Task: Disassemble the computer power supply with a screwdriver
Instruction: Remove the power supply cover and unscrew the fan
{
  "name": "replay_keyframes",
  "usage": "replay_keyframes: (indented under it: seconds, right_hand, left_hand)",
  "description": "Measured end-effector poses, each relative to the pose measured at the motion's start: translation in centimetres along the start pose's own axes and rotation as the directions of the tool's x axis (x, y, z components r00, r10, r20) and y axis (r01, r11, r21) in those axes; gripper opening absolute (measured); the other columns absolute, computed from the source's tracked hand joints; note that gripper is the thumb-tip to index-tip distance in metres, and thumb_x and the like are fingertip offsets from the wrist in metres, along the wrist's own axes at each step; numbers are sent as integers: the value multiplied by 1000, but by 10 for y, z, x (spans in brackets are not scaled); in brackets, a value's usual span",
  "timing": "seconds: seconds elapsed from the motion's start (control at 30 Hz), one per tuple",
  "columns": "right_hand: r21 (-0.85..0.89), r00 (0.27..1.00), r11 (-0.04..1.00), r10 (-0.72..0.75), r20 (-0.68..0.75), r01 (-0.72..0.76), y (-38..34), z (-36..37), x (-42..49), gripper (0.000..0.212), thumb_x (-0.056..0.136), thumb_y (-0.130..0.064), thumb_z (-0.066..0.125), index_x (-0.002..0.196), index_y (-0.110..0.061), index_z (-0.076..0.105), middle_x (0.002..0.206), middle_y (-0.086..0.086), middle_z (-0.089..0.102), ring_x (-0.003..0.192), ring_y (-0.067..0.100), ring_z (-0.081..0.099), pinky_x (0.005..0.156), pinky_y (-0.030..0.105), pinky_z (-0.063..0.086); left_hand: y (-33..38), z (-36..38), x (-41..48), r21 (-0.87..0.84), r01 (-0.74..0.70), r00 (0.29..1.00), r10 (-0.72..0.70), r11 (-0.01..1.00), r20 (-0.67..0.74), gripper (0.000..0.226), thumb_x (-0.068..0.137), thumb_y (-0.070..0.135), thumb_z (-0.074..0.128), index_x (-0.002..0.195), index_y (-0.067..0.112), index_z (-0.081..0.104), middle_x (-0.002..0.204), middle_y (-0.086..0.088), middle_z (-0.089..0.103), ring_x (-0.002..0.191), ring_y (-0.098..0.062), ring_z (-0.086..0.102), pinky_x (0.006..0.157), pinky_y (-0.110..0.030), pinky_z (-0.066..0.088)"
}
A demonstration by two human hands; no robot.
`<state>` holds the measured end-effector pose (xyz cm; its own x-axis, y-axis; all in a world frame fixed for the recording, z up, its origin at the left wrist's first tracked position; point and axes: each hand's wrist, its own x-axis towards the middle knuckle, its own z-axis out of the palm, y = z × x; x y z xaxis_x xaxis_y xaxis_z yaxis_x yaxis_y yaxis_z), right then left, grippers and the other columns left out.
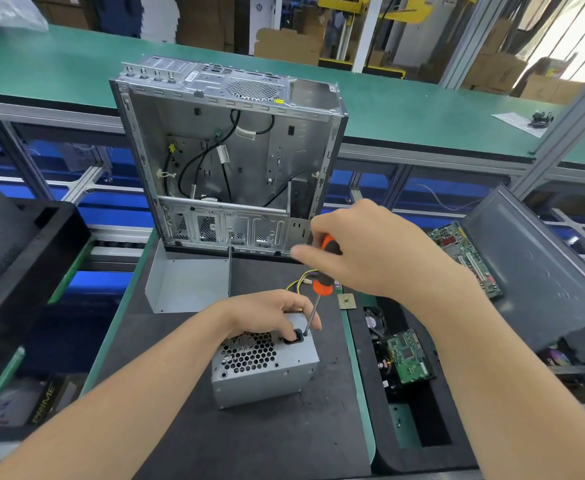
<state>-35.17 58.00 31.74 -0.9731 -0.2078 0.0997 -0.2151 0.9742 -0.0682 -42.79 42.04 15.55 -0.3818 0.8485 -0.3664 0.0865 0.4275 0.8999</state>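
Head view: power supply (pixel 263 368) sat on the black mat (pixel 249 438), near-centre of the bench, fan grille facing near. The left hand (pixel 270 315) held its far top edge, fingers curled over the casing next to the black socket (pixel 293 337). The right hand (pixel 364 251) was wrapped round the screwdriver (pixel 322 287) handle, fingers closed on it, shaft angled down, tip on the unit just right of the socket. An open computer case (pixel 228 157) stood upright just behind. A bent metal cover (pixel 187 285) lay far-left of the unit, with a circuit board (pixel 405 358) in the tray to the right
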Motion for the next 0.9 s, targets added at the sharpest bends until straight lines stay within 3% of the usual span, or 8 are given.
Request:
replay_keyframes:
  seconds: [0.07, 0.17, 0.3, 0.47, 0.53, 0.67, 0.8, 0.9]
  right_hand:
    - [24, 1000, 1000, 10, 3, -10, 2, 1, 1, 39, 98, -60, 55, 82, -25, 62, 65, -8, 54, 61, 7, 49, 57, 31, 43]
    - [193, 993, 976, -108, 49, 96, 1, -2, 0, 15, 98, -36, 67, 88, -25, 64, 54, -15, 54, 60, -1, 55, 53, 16, 37]
    - [205, 964, 957, -233, 130, 204, 1, -7, -2, 14, 95, -24, 69, 102, -32, 60, 76, -14, 60, 79, -6, 54, 61, 16, 38]
    - [300, 938, 930, -280, 203, 212, 2, -12, -6, 33, 84, -9, 64, 105, -34, 57, 81, -9, 66, 76, 11, 59, 63, 35, 51]
    - [210, 973, 960, -209, 101, 184, 0, -7, -6, 13, 87, -25, 68, 94, -29, 57, 69, -10, 61, 65, 7, 53, 56, 36, 47]
    - [46, 998, 997, -64, -9, 64, 0, 1, 0, 41, 98, -60, 55, 77, -24, 56, 62, -9, 56, 60, 1, 42, 55, 31, 42]
    - [243, 983, 958, -172, 68, 151, 2, -3, -3, 5, 98, -28, 66, 93, -26, 64, 69, -9, 67, 66, 4, 57, 63, 29, 49]
    - [294, 962, 937, -238, 133, 191, 4, -9, -8, 25, 90, -15, 67, 107, -33, 60, 78, -6, 65, 74, 8, 57, 64, 32, 51]
  left_hand:
    - [0, 0, 0, 7, -1, 1000, 1, 1000, 1, 41, 87, -12, 55, 116, 14, 68, 87, 17, 64, 71, -5, 55, 68, -20, 45]
    - [1, -1, -1, 12, -22, 1000, 22, 1000, -11, 41, 87, -11, 56, 117, 15, 68, 113, -7, 67, 87, -20, 59, 79, -37, 49]
    - [-2, -2, 1, 41, -55, 998, 56, 998, -21, 43, 86, -10, 58, 117, 17, 69, 132, -14, 60, 119, -33, 56, 96, -46, 47]
    - [-4, -1, 2, 37, -40, 999, 40, 999, -5, 42, 86, -8, 59, 117, 18, 69, 113, 12, 66, 85, -1, 60, 77, -21, 47]
    - [-5, -1, 2, 25, -35, 999, 35, 999, -4, 41, 86, -7, 59, 116, 19, 69, 105, 17, 67, 77, 1, 58, 71, -18, 46]
    - [-6, -3, 3, 40, -26, 1000, 27, 999, -4, 39, 86, -3, 60, 113, 23, 69, 94, 31, 64, 74, 7, 58, 73, -25, 43]
    - [-5, -2, 1, 15, -7, 1000, 7, 1000, -17, 39, 87, -5, 59, 114, 21, 70, 96, 31, 64, 77, 7, 60, 75, -26, 45]
    - [-5, -2, 2, 44, -15, 1000, 16, 999, -21, 39, 88, -6, 60, 116, 19, 69, 102, 33, 64, 85, 13, 59, 75, -16, 43]
